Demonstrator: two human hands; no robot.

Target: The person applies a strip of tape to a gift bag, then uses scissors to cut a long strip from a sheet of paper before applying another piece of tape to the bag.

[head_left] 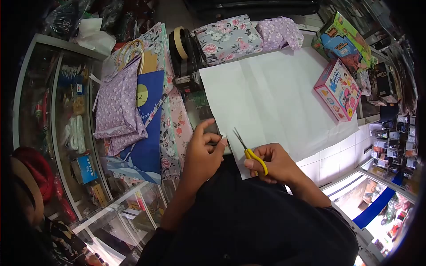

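My right hand grips a pair of scissors with yellow handles, its blades slightly apart and pointing up and left over the white paper. At the paper's left edge, my left hand has thumb and index finger pinched together. A tiny whitish bit shows at those fingertips, too small to name. The large sheet lies spread out with faint creases. Resting on its right side is a pink toy box.
Behind the sheet stand a black tape dispenser and floral-wrapped packages. To the left are a purple floral bag and a blue gift bag on a glass case. A green toy box sits back right. Someone is at far left.
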